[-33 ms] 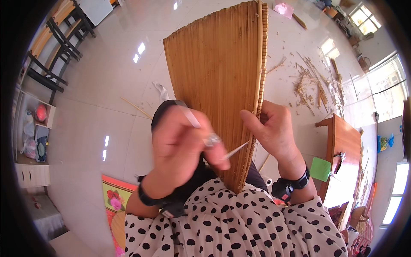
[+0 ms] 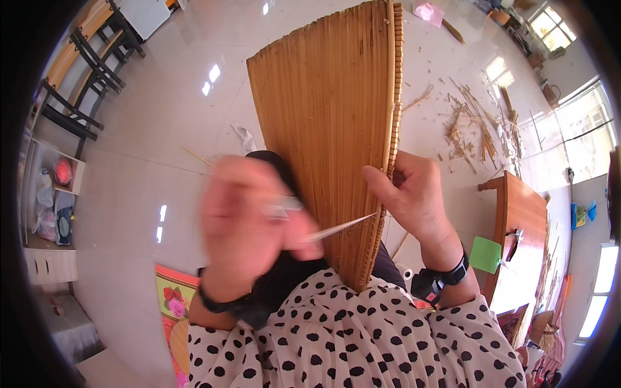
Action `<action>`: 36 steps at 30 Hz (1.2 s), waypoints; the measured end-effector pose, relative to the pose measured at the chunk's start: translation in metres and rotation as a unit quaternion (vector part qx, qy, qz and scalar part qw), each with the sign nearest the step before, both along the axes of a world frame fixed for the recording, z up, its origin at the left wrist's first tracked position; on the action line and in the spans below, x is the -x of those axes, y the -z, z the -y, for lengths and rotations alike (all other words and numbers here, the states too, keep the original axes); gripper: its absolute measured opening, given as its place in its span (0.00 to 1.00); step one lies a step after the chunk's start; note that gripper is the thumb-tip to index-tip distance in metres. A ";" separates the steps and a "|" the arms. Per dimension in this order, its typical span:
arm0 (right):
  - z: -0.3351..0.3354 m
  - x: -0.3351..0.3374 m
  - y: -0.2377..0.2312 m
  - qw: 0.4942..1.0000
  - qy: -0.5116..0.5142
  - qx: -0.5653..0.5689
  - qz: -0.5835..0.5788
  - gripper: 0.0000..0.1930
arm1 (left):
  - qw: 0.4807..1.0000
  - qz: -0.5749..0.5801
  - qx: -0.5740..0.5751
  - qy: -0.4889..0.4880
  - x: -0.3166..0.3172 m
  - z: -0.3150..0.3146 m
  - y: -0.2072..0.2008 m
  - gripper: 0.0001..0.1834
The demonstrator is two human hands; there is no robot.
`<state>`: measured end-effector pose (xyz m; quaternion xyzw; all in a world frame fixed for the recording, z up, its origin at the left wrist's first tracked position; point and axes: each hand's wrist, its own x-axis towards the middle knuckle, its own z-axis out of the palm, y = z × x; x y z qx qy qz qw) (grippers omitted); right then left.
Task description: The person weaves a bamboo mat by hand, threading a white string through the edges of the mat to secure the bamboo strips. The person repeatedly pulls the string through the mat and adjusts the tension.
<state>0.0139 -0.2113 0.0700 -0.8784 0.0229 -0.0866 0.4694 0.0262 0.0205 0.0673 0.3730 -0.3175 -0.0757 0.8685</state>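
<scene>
A tapering brown panel of thin stalks laid side by side (image 2: 317, 116) stands upright before me, its narrow end against my lap. A thicker bound rim runs down its right edge. On that rim my right hand (image 2: 414, 194) is closed, thumb on the front face and fingers behind. My left hand (image 2: 239, 213), smeared by motion, is to the left of the panel. From its closed fingers a pale thread (image 2: 343, 227) runs taut to the rim, just below my right thumb. Something silvery on a left finger is too blurred to name.
Loose stalks and scraps (image 2: 475, 129) litter the tiled floor at the right. A wooden table (image 2: 524, 210) stands there, with a green fly swatter (image 2: 485, 255) beside it. Dark-framed seats (image 2: 87, 71) are at the far left, a flowered mat (image 2: 173, 301) at my lower left.
My left hand has moved left, away from the panel, and a longer stretch of thread shows between it and the rim. The right hand and panel have hardly moved.
</scene>
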 end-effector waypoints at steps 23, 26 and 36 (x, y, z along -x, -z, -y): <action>0.009 0.009 0.015 0.978 -0.056 -0.203 -0.007 0.16 | 0.922 0.021 -0.366 -0.124 0.021 0.048 0.033 0.05; 0.016 0.031 0.017 0.982 -0.074 -0.163 -0.063 0.18 | 0.932 0.007 -0.350 -0.090 0.019 0.037 0.037 0.05; -0.015 0.039 0.044 0.981 -0.131 -0.130 0.055 0.17 | 0.766 0.297 -0.493 -0.284 0.005 0.003 0.010 0.09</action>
